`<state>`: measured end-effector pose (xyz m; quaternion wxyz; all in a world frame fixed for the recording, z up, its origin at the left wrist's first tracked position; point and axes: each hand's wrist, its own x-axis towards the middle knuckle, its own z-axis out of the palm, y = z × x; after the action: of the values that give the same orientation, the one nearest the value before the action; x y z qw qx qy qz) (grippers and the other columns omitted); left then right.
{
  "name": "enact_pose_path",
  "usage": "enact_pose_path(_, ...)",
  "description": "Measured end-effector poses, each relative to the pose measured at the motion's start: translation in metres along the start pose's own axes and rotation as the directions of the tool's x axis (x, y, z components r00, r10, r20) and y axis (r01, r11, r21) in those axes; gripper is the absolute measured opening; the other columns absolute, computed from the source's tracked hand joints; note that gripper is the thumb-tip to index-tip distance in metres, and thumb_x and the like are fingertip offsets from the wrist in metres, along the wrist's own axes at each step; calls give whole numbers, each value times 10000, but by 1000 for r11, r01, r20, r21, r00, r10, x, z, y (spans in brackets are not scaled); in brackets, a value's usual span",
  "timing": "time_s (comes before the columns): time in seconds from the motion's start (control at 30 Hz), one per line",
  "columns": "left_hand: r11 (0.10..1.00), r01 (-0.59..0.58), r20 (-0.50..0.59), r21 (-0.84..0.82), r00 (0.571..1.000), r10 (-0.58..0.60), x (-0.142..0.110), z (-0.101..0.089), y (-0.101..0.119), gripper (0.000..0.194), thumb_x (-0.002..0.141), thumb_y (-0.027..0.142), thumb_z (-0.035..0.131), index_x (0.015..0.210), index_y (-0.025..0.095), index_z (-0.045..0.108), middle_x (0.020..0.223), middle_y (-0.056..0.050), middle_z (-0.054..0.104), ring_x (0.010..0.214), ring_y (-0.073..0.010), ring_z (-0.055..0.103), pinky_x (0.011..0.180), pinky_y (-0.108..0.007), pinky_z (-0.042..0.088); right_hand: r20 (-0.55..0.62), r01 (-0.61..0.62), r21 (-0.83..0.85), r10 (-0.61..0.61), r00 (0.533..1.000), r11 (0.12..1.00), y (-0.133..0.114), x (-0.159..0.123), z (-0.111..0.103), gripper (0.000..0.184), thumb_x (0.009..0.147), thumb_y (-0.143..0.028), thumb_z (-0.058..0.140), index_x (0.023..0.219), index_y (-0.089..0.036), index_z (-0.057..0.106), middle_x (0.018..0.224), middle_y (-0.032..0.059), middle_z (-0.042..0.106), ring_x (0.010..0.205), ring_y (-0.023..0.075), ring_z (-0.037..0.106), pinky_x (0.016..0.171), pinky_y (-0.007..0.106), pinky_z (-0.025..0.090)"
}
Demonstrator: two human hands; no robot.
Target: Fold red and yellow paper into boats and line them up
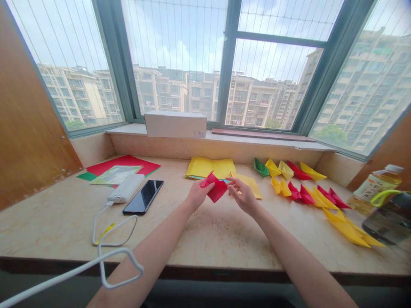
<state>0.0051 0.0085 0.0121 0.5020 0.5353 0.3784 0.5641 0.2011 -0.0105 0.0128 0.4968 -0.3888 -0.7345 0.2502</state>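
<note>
My left hand [196,195] and my right hand [243,195] both pinch a partly folded red paper [214,188] held just above the stone counter [205,231]. The left fingers grip its left edge, the right fingers its right side. Behind the hands lie flat yellow paper sheets [210,167], with another yellow sheet [252,185] under my right hand.
Several folded paper boats [298,182] in green, yellow and red lie in rows at the right. A phone [143,196], a white power bank [126,188] with its cable [105,239], and red and green sheets [123,164] sit left. A white box [175,124] stands on the sill; oil bottles [382,201] stand far right.
</note>
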Motion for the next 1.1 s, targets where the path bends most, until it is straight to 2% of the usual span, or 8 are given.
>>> enact_pose_path(0.1,999,-31,13,41,999,30,-1,1,0,296,665,399,771,806,141,735,731,-26,698,652,-160,579,656,-267,439,17,3,-67,-1,1000,998,2,0,2,418,856,-375,587,1221,-172,595,944,77,689,681,149,625,583,261,512)
enact_pose_path(0.2,993,-53,21,105,998,51,-1,1,-3,264,679,376,753,812,149,742,742,-20,697,658,-163,582,652,-262,436,16,-28,-145,30,999,989,10,0,6,428,814,-246,573,1234,-175,606,901,57,711,614,136,598,564,263,502)
enact_pose_path(0.33,968,-103,70,229,994,89,-1,2,-8,233,715,354,715,840,159,741,769,-13,700,676,-165,587,643,-254,435,49,7,-206,3,999,979,15,2,9,397,759,-120,547,1120,-204,689,935,51,738,724,178,639,673,302,513)
enact_pose_path(0.4,957,-121,94,265,991,100,-2,3,-9,228,733,355,696,842,161,738,762,-9,696,677,-164,585,644,-253,437,62,36,-224,-23,998,974,14,2,8,315,795,-136,543,1037,-223,725,946,49,744,788,200,654,703,309,504)
enact_pose_path(0.5,959,-107,106,263,991,81,-3,4,-7,233,746,360,678,845,155,731,750,-6,689,669,-164,579,643,-256,436,59,49,-300,-33,998,953,12,2,6,228,875,-227,532,965,-236,741,881,42,750,758,208,658,673,305,481)
enact_pose_path(0.73,958,-93,107,273,992,66,-5,6,-2,199,738,350,686,748,152,706,676,10,644,624,-150,537,609,-249,403,77,123,-610,-96,992,783,6,-2,3,281,956,-334,452,960,-256,723,885,67,742,749,223,657,634,300,418)
enact_pose_path(0.87,964,-95,121,247,990,67,-8,8,2,177,724,336,699,729,159,709,664,18,628,621,-144,527,620,-248,400,51,110,-708,-104,993,698,2,-3,3,311,952,-336,452,785,-225,690,774,78,713,671,208,624,583,291,359)
enact_pose_path(1.1,961,-108,204,254,977,55,-9,8,-4,206,737,340,700,795,144,717,749,-7,661,686,-157,562,676,-263,431,-18,6,-712,-26,1000,702,0,-2,5,365,948,-418,453,703,-213,629,697,48,682,643,186,597,548,272,280)
